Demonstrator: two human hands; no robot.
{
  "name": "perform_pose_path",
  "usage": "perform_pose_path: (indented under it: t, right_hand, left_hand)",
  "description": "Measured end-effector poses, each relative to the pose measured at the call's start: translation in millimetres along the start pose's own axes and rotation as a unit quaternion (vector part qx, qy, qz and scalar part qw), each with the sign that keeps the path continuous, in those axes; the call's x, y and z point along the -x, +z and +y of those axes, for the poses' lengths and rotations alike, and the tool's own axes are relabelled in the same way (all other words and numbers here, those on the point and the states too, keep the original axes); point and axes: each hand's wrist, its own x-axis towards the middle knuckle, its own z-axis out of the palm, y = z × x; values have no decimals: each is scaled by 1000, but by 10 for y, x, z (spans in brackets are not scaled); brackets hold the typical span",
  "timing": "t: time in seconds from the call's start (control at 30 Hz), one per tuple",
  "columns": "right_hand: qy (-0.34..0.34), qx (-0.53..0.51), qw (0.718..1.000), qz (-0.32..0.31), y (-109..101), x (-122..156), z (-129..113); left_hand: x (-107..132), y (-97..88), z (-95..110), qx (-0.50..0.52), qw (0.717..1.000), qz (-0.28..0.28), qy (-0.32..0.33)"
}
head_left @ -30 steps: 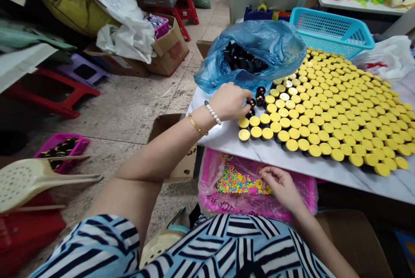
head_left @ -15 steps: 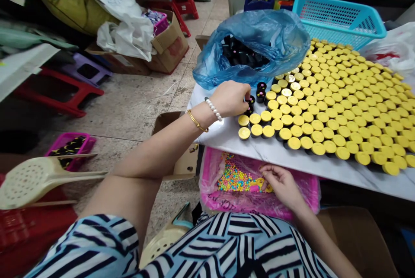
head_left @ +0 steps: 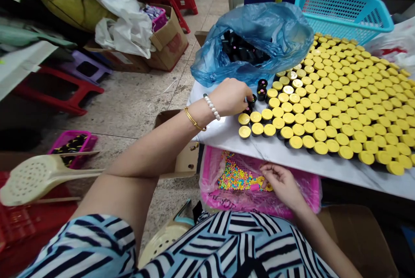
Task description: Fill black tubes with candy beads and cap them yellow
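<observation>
My left hand [head_left: 231,97], with bracelets at the wrist, reaches over the white table. Its curled fingers close on a small black pot [head_left: 252,101] at the table's left side; the fingertips are partly hidden. Two more open black pots [head_left: 261,92] with pink bits inside stand just beyond. Beside them are rows of black pots with yellow lids [head_left: 330,107]. My right hand [head_left: 283,183] rests over a plastic-lined pink basket [head_left: 311,191], fingers pinched together. Next to those fingers lie a yellow piece [head_left: 260,181], a pink piece [head_left: 255,187] and many coloured beads [head_left: 235,173].
A blue plastic bag [head_left: 207,59] of black pots sits open at the table's far left. Behind the lidded rows is a turquoise basket [head_left: 343,10]. Cardboard boxes [head_left: 170,44], red stools [head_left: 61,92] and a pink basket [head_left: 87,146] occupy the floor at left.
The view has shifted slightly. My left fingers have moved a little around the black pot, which shows more clearly now. My right hand has stayed in place over the pink basket.
</observation>
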Motion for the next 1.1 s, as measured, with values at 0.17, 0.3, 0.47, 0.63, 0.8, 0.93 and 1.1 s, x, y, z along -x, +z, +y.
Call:
perform_pose_path:
  t: [0.17,0.3,0.47,0.63,0.8,0.93,1.1]
  right_hand:
    - [1,3,1000,7,23,9,-16]
    - [-1,9,1000,12,-2,12,27]
    - [9,1,1000,9,-43,5,114]
    - [4,18,1000,-12,-25,5,136]
    - [-4,41,999,-14,2,56,52]
    - [-3,77,997,10,-14,124,-27]
    - [-8,114,992,53,-121,204,-56]
  left_hand:
    - [-47,-5,58,-16,1000,7,4]
    - [179,-302,71,-24,999,37,-19]
    - [787,-577,-164,-38,993,102,-46]
    - [1108,-177,-458,-15,996,49,-71]
    - [1147,117,-532,-1,994,81,-79]
    - [1119,121,-597,26,988,127,-78]
    - [1343,0,-543,41,965,229,-118]
